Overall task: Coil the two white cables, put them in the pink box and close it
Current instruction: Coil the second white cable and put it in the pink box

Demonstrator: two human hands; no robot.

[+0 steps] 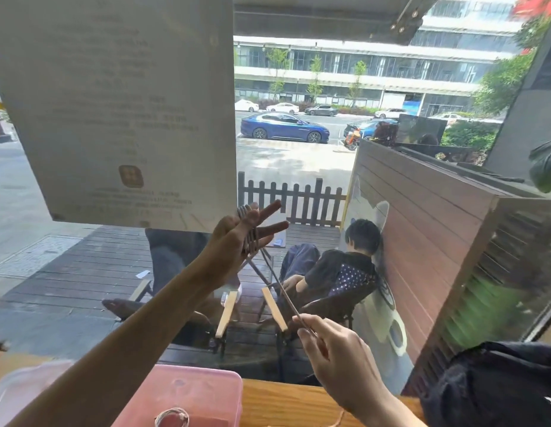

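My left hand [237, 238] is raised in front of the window, fingers spread, with several turns of a cable [251, 238] wound around the palm. From the coil the cable runs down and to the right in a taut line to my right hand [326, 346], which pinches it between thumb and fingers. Against the bright window the cable looks dark. The pink box [212, 392] stands open on the wooden counter at the bottom. Inside it lies a small coiled white cable [172, 418].
A translucent lid [24, 383] lies left of the box on the wooden counter [286, 405]. A dark bag [499, 380] sits at the right. A paper notice [120, 112] hangs on the window glass ahead. Outside, a person sits in a chair on a deck.
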